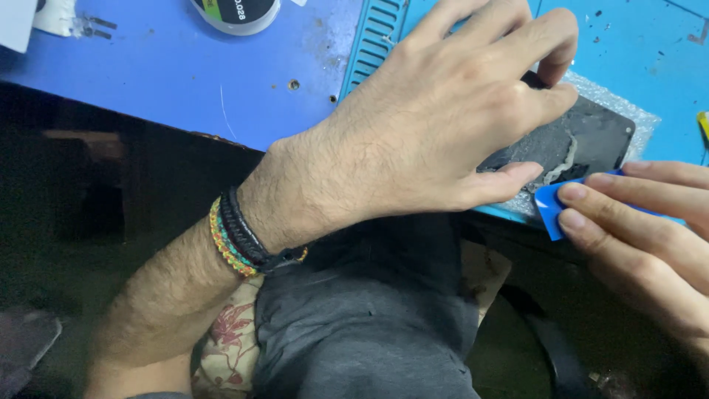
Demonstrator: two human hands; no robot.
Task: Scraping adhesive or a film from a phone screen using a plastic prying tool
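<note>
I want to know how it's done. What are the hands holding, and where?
Right hand pinches a blue plastic pick by its back end; left hand presses on the dark flat device.

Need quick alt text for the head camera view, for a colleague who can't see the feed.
A left hand presses down on a flat dark panel lying on bubble wrap at the edge of a blue bench, while the right hand pinches a small blue plastic pick against the panel's near edge. Braided bracelets circle the left wrist; a solder spool sits at the top.
</note>
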